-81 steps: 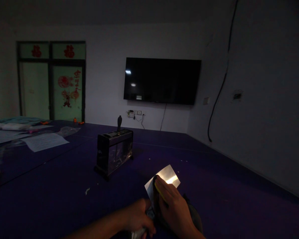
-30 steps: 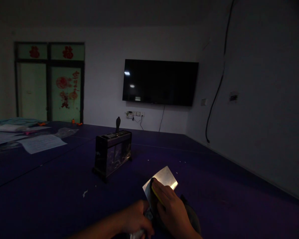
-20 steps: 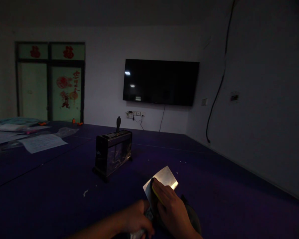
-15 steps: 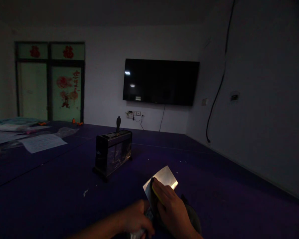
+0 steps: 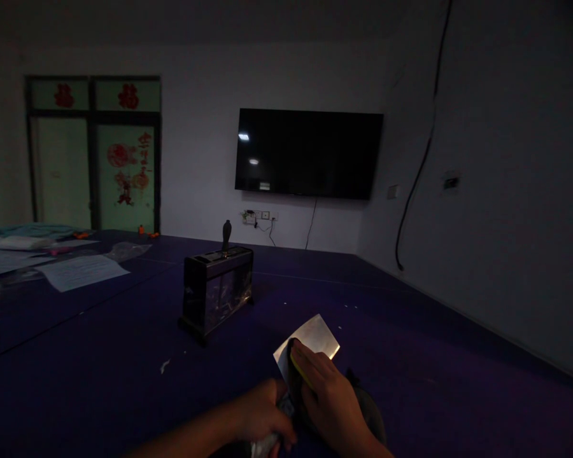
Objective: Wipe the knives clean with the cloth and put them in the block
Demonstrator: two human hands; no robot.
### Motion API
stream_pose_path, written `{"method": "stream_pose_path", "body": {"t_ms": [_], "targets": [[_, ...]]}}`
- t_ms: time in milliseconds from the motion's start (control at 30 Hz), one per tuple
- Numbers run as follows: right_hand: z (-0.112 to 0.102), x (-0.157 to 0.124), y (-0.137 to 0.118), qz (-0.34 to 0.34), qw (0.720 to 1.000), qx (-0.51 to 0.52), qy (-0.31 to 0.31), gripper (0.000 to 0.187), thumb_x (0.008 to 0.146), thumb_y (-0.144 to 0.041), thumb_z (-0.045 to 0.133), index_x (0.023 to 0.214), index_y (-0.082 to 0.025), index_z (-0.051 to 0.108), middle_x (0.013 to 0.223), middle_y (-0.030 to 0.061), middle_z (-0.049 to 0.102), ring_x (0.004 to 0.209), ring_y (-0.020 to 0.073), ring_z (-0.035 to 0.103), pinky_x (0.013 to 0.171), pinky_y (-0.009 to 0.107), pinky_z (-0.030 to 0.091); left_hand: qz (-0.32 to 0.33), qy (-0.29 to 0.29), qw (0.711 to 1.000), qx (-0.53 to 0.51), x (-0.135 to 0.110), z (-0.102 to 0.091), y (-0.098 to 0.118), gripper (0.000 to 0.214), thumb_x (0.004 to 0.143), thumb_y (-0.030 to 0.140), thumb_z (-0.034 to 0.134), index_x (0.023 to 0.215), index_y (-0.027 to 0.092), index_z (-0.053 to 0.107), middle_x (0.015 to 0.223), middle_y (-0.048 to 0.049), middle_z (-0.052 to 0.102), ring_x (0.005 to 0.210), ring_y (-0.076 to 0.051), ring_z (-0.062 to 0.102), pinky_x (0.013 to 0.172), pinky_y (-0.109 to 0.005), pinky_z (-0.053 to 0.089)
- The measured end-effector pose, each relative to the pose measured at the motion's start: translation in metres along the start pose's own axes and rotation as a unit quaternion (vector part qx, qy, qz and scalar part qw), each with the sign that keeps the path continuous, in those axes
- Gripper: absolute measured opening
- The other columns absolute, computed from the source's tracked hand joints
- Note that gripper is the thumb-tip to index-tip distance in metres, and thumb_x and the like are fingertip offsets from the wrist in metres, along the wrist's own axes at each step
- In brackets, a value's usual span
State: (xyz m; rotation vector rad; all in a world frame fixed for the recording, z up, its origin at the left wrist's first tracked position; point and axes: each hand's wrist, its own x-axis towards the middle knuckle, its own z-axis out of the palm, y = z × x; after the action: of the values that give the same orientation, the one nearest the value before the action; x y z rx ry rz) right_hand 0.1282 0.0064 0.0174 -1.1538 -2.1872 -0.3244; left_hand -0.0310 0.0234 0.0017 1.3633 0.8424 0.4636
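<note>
A broad, shiny rectangular blade, which looks like a cleaver (image 5: 318,334), tilts up above the purple table. My right hand (image 5: 332,394) presses a yellow-and-dark pad (image 5: 295,369) flat on its face, fingers together over the pad. Lower down on the left, my left hand (image 5: 262,413) is closed at the near end of the cleaver, where the handle is mostly hidden. Something whitish and crinkled, like plastic (image 5: 263,445), shows beneath my left fingers. A dark rounded thing (image 5: 370,410) lies behind my right wrist; its kind is unclear.
A black knife block (image 5: 219,289) with clear sides stands ahead on the purple table (image 5: 100,356), one dark handle (image 5: 226,236) sticking up. Written sheets (image 5: 83,273) and plastic film (image 5: 128,250) lie at the left. Small white scraps (image 5: 165,366) dot the tabletop.
The pad and my right hand stay on the blade almost in place. My left hand keeps its hold. The whole view has shifted only slightly.
</note>
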Motion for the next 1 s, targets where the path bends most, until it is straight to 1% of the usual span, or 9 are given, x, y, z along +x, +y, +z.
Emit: {"method": "stream_pose_path", "body": {"t_ms": [100,233,333,567,733,833,1000], "targets": [[0.0002,-0.0001,-0.0003,0.003,1.0,0.005,0.002,0.068,0.06,0.001,0.037,0.123,-0.022,0.045,0.128,0.0015,0.045,0.107,0.0176,0.048,0.088,0.031,0.043,0.018,-0.002,1.0,-0.002,0.0009,-0.0011,-0.0013,0.028,0.041,0.01,0.064,0.066,0.011,0.053,0.048,0.0003,0.056,0.034,-0.009,0.047,0.032,-0.017,0.036],[-0.0008,0.0004,-0.0013,0.01,1.0,0.005,-0.012,0.066,0.062,0.001,0.036,0.123,-0.021,0.046,0.128,0.0021,0.045,0.107,0.0179,0.047,0.089,0.032,0.042,-0.001,-0.021,1.0,0.01,0.0023,-0.003,-0.0028,0.033,0.041,0.011,0.064,0.072,0.012,0.052,0.048,-0.0009,0.057,0.034,-0.012,0.048,0.031,-0.019,0.036],[-0.0013,0.0005,-0.002,0.014,1.0,-0.005,-0.017,0.065,0.062,0.001,0.036,0.122,-0.02,0.046,0.128,0.0023,0.045,0.108,0.0181,0.047,0.089,0.032,0.043,-0.006,-0.014,1.0,-0.01,0.0034,-0.0035,-0.0045,0.037,0.04,0.011,0.065,0.074,0.013,0.05,0.047,0.0004,0.056,0.033,-0.011,0.047,0.03,-0.017,0.034],[0.0012,0.0,-0.0004,0.002,1.0,-0.011,0.011,0.064,0.063,0.001,0.038,0.122,-0.021,0.047,0.128,0.0024,0.045,0.108,0.0179,0.048,0.091,0.032,0.042,-0.01,-0.001,1.0,-0.007,0.0035,-0.0027,-0.0024,0.035,0.04,0.009,0.063,0.071,0.013,0.049,0.046,-0.0008,0.056,0.033,-0.011,0.047,0.029,-0.015,0.031],[0.0007,0.0001,-0.001,0.002,1.0,-0.007,0.014,0.065,0.063,0.001,0.037,0.123,-0.022,0.046,0.128,0.0022,0.045,0.108,0.0181,0.048,0.09,0.033,0.042,-0.026,0.009,1.0,-0.016,0.0004,-0.0003,0.0024,0.036,0.04,0.006,0.061,0.073,0.014,0.048,0.046,0.0008,0.057,0.031,-0.01,0.046,0.029,-0.017,0.035],[-0.0003,0.0004,-0.0018,0.001,1.0,-0.017,0.007,0.065,0.063,0.001,0.036,0.122,-0.02,0.047,0.129,0.0028,0.044,0.109,0.0184,0.048,0.091,0.033,0.041,-0.02,0.0,1.0,-0.018,0.0002,0.0,0.0014,0.032,0.041,0.006,0.061,0.07,0.013,0.049,0.046,0.0017,0.056,0.031,-0.009,0.045,0.03,-0.017,0.036],[-0.001,0.0011,-0.0018,0.003,1.0,-0.024,0.001,0.065,0.062,0.001,0.036,0.122,-0.021,0.047,0.129,0.0013,0.044,0.109,0.0171,0.047,0.091,0.031,0.041,-0.011,-0.015,1.0,-0.023,0.0034,-0.002,-0.0029,0.036,0.041,0.008,0.062,0.073,0.014,0.048,0.045,0.0008,0.056,0.031,-0.01,0.046,0.028,-0.015,0.031]]}}
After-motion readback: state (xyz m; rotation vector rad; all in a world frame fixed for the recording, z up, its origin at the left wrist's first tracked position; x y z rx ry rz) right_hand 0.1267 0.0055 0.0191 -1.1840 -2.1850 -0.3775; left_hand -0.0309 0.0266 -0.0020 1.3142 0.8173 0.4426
